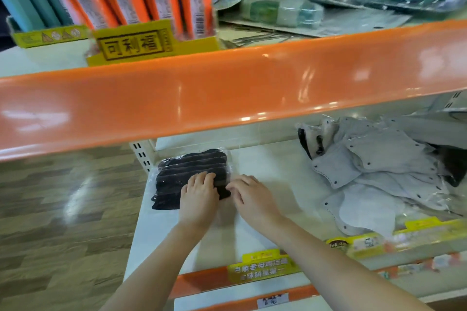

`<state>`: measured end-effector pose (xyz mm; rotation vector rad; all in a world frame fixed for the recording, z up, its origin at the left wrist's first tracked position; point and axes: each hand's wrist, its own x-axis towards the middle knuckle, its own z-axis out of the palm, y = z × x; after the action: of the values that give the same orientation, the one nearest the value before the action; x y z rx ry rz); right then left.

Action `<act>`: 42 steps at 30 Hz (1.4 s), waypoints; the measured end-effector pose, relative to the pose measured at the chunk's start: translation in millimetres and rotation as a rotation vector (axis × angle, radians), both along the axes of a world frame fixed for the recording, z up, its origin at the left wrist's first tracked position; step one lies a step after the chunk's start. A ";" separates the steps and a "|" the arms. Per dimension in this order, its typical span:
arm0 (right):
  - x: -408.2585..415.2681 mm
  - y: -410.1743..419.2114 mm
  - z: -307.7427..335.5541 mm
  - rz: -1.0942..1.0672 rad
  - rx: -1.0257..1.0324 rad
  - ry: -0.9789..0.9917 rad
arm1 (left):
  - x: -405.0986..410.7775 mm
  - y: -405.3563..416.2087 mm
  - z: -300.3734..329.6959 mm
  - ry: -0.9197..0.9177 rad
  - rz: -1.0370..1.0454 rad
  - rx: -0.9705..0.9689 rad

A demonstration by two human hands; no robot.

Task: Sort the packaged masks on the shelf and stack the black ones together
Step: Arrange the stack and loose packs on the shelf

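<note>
- Pressing down on the black masks (187,171), your left hand (199,197) lies flat on the stack's right part, fingers straight.
- Your right hand (252,197) rests just beside it, fingertips touching the stack's right edge, fingers relaxed and gripping nothing.
- The black stack sits at the shelf's (273,166) back left corner.
- Grey masks (379,171) lie in a loose heap toward the shelf's right edge, well apart.

"可利福" on yellow display box (136,44), price tag (273,300) perhaps "6元", other shelf labels unreadable
</note>
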<state>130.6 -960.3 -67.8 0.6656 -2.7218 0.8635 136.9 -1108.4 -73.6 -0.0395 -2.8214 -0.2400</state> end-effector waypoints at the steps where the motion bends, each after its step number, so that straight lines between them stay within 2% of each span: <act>1: -0.9 9.8 0.3 -0.010 0.028 -0.040 | 0.4 11.7 1.9 0.013 -0.020 0.002; 7: -7.2 81.1 1.8 -0.118 0.159 -0.133 | 0.7 92.5 7.8 -0.072 -0.066 0.112; 13: -5.8 148.2 -4.6 -0.197 0.103 -0.031 | -5.1 169.1 9.4 -0.156 -0.095 0.165; 21: -13.6 223.7 1.8 -0.215 -0.063 0.060 | -15.6 240.6 11.8 -0.090 -0.130 0.230; 24: -19.0 250.9 6.8 -0.209 -0.063 0.041 | -22.9 263.4 15.3 -0.059 -0.159 0.219; 29: -32.1 290.7 9.1 -0.260 -0.001 0.179 | -32.8 301.9 16.7 -0.019 -0.174 0.205; 33: -39.5 312.3 4.3 -0.418 0.126 0.084 | -29.1 321.6 3.4 -0.004 -0.133 0.189; 37: -43.0 327.5 -6.5 -0.346 0.257 -0.127 | -22.3 328.7 -9.9 0.029 -0.156 0.212; 42: -41.4 330.3 -12.8 -0.345 0.184 -0.058 | -21.9 329.3 -15.7 0.040 -0.130 0.216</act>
<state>89.2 -630.0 -80.6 0.1893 -2.8694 0.5634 115.0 -779.1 -89.3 -0.1783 -2.7395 -0.5660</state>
